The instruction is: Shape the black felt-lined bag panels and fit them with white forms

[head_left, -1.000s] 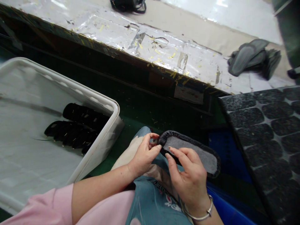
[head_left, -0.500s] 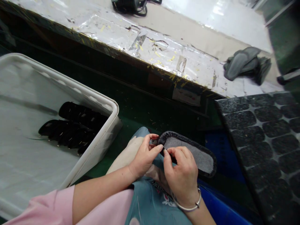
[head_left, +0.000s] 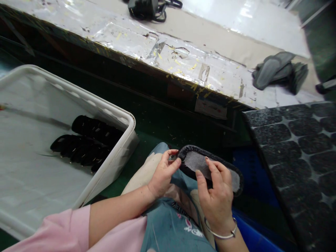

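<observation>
In the head view, my left hand (head_left: 164,172) pinches the near-left end of a black shoe piece (head_left: 187,149) between thumb and fingers. The piece is long and rounded, with a flat grey sole-shaped face turned up and a gathered black edge around it. A small shiny bit shows at my left fingertips, too small to name. My right hand (head_left: 217,189), with a bracelet on the wrist, is over the middle of the grey face. Its thumb and forefinger are apart, and nothing shows between them. The shoe piece lies above my lap.
A white bin (head_left: 131,127) at left holds several black shoe pieces (head_left: 86,150) in two rows. Ahead runs a worn worktable (head_left: 181,52) carrying grey sole-shaped pieces (head_left: 278,71) and a black object (head_left: 144,8). A dark patterned panel (head_left: 301,140) stands at right, near something blue (head_left: 246,168).
My right hand has moved right, away from the pinched end of the shoe piece, and its thumb and forefinger have spread. My left hand keeps its hold.
</observation>
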The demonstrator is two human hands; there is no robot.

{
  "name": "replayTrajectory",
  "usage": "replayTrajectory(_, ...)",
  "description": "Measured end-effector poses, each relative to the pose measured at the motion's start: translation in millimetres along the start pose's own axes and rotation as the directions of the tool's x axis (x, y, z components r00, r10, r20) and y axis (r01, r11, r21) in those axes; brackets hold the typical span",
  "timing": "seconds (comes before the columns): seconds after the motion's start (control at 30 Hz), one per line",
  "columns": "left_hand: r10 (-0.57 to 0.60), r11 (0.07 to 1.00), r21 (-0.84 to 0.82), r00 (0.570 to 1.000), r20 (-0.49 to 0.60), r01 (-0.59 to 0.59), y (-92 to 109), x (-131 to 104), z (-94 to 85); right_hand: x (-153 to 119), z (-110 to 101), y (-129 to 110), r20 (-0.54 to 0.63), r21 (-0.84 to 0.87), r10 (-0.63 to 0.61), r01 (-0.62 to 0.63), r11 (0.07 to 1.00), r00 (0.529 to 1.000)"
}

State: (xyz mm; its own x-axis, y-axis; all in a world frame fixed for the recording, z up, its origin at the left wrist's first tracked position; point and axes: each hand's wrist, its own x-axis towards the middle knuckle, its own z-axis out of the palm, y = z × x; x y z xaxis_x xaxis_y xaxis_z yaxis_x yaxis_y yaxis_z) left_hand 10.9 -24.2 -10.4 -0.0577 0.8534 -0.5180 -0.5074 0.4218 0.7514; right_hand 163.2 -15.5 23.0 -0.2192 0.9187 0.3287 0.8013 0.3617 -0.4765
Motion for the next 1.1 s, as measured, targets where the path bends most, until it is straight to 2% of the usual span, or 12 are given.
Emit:
replayTrajectory(0.07,0.012,1.0,-0.014,0.999,0.032,-0.011,7,3,-7.7,1,5,-5,0.018,-0.018,0.013,-0.012,1.0,1.0)
replayTrajectory(0.17,0.073,0.98,0.182,0.997,0.039,-0.079,16,12,-12.0,5,12,-13,0.039,-0.108,0.032,-0.028,0.994,0.999)
replayTrajectory(0.23,0.119,0.931,0.347,0.993,0.015,-0.117,19,17,-9.4,9,17,-17,0.042,-0.183,0.058,-0.049,0.982,0.997)
replayTrajectory(0.3,0.156,0.889,0.44,0.987,-0.026,-0.129,19,20,-4.3,12,20,-19,0.039,-0.22,0.082,-0.072,0.973,0.996)
replayTrajectory(0.5,0.208,0.846,0.514,0.975,-0.079,-0.139,11,20,9.6,16,23,-19,0.023,-0.18,0.13,-0.124,0.976,0.991)
replayTrajectory(0.57,0.233,0.841,0.518,0.968,-0.091,-0.154,10,20,10.7,16,23,-19,0.047,-0.193,0.126,-0.115,0.974,0.991)
replayTrajectory(0.63,0.208,0.884,0.441,0.974,-0.083,-0.151,9,20,8.5,14,22,-17,0.065,-0.199,0.124,-0.109,0.974,0.99)
replayTrajectory(0.73,0.071,0.986,0.152,0.997,-0.003,-0.07,10,16,-0.8,10,22,-13,0.06,-0.193,0.126,-0.113,0.975,0.99)
replayTrajectory(0.83,-0.009,0.998,-0.054,0.995,0.098,0.014,11,10,-10.6,7,20,-9,0.065,-0.16,0.123,-0.112,0.981,0.99)
replayTrajectory(0.9,0.006,1.0,-0.011,0.994,0.106,-0.005,11,8,-13.1,6,20,-8,0.081,-0.138,0.125,-0.113,0.984,0.989)
replayTrajectory(1.03,0.116,0.962,0.25,0.993,-0.001,-0.112,10,10,-7.2,9,21,-12,0.071,-0.192,0.127,-0.111,0.975,0.989)
replayTrajectory(1.1,0.143,0.937,0.329,0.989,-0.04,-0.122,12,14,-1.4,12,23,-17,0.057,-0.218,0.14,-0.124,0.968,0.989)
